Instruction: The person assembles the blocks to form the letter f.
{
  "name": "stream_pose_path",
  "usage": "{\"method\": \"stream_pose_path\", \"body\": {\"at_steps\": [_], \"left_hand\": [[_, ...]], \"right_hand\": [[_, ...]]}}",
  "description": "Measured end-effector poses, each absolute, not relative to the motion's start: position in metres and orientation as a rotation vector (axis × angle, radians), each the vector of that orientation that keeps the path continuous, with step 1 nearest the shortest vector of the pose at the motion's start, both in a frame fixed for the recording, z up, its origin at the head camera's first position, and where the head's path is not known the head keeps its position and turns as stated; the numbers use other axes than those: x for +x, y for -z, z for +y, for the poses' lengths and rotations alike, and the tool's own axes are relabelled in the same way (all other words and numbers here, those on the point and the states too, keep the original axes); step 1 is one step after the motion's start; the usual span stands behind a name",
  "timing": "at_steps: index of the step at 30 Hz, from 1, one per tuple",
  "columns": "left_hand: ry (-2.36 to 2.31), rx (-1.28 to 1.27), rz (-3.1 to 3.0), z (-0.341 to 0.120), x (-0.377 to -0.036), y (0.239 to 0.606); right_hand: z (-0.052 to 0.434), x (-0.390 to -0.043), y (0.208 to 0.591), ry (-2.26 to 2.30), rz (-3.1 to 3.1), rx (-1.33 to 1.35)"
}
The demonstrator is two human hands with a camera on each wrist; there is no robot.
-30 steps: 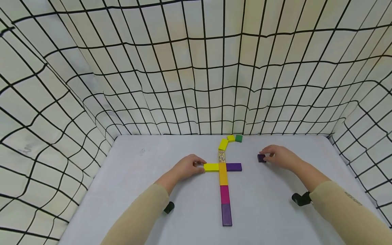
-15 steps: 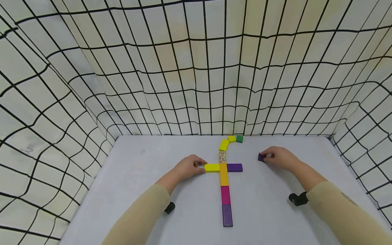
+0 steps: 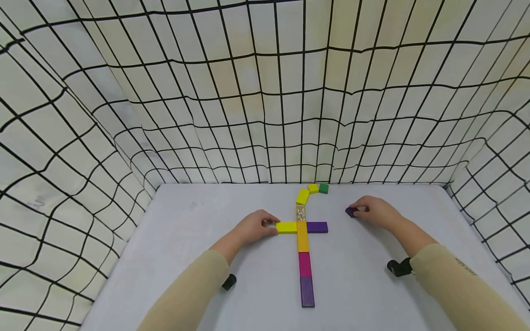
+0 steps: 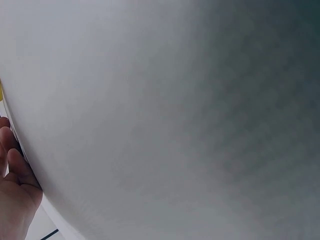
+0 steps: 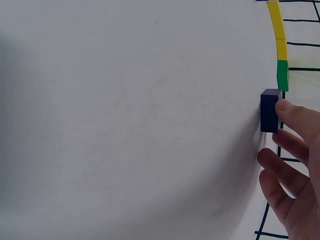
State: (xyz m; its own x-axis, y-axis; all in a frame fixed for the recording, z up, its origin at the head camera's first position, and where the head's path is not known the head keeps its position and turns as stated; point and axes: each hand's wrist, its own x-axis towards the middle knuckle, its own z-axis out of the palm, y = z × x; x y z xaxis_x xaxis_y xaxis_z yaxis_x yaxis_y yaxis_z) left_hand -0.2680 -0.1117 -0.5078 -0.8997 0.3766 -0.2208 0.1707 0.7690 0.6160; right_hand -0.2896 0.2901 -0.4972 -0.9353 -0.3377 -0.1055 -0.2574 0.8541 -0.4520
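Note:
In the head view my left hand (image 3: 257,227) has its thumb and forefinger at the outer end of a yellow block (image 3: 286,228), pinching it. That block meets the side of an orange block (image 3: 302,237), with a purple block (image 3: 317,227) opposite. Farther right, my right hand (image 3: 378,212) pinches a small dark purple block (image 3: 351,212) between thumb and fingers. The right wrist view shows this dark block (image 5: 269,111) slightly turned, its other fingers (image 5: 281,170) loosely bent below. Only part of the left hand (image 4: 17,192) shows in the left wrist view.
Below the orange block lie a magenta block (image 3: 304,264) and a long purple block (image 3: 307,292). Above it, a patterned block (image 3: 301,213), two yellow blocks (image 3: 303,196) and a green block (image 3: 324,188) curve rightward. Black netting (image 3: 265,124) borders the white table (image 3: 182,257).
My right hand has shifted slightly left with the dark purple block, which has turned in its fingers. The left hand stays at the yellow block.

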Motion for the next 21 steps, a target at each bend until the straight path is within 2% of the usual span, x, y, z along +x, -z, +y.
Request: {"method": "stream_pose_path", "body": {"at_steps": [21], "left_hand": [[-0.862, 0.404, 2.632, -0.111, -0.267, 0.507]], "right_hand": [[0.268, -0.309, 0.497, 0.608, 2.878, -0.461]]}}
